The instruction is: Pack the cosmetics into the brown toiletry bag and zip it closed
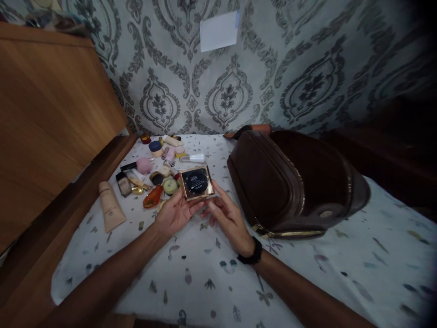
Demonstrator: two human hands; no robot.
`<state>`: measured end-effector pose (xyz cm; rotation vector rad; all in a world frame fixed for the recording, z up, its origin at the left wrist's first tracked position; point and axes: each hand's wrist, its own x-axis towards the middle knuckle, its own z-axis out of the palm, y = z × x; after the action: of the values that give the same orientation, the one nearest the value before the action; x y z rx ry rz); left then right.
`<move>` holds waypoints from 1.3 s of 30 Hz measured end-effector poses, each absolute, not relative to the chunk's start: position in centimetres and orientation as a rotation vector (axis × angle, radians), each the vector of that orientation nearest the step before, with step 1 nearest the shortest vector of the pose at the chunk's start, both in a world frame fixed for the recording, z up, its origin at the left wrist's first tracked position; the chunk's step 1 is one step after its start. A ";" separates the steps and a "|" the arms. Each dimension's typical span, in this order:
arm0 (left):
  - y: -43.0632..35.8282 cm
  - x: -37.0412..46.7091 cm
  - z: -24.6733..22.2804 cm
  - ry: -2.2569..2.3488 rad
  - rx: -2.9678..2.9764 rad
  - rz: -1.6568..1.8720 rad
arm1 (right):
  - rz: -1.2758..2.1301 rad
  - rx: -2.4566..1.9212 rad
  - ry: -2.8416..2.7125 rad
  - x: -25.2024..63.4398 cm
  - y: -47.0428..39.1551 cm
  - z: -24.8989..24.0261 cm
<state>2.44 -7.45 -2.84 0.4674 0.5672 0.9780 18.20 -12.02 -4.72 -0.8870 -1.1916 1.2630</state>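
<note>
A square gold-edged makeup compact [197, 182] with a round black label is held up between both hands over the printed cloth. My left hand [175, 213] grips its lower left side, fingers curled beneath it. At its lower right corner, my right hand [230, 219], with a black band on the wrist, touches it with bent fingers. Close behind and to the left lie a green round jar [170, 186], an amber-orange item [153, 197], a foundation bottle [123, 184], a pink makeup sponge [144, 165] and a beige tube [111, 207].
A large dark brown zippered bag [269, 182] stands at the right. More cosmetics, including a blue-lidded jar [155, 146] and a white bottle [193, 158], lie toward the wall. A wooden cabinet [54, 114] borders the left. Patterned wallpaper [227, 93] closes off the back.
</note>
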 end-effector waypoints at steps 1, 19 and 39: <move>-7.5 2.5 -2.7 0.563 0.449 0.989 | 1.260 -0.885 -1.193 18.2 -12.0 -4.7; -8.1 2.1 -2.5 0.503 0.816 1.074 | 1.451 -0.784 -0.862 18.2 -11.8 -4.6; -8.1 2.0 -2.5 0.607 0.947 1.110 | 1.341 -0.866 -1.005 18.6 -12.0 -4.7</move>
<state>2.01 -8.08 -2.46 0.9475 0.6074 1.1095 18.64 -11.99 -4.70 -0.8660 -1.0050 1.3407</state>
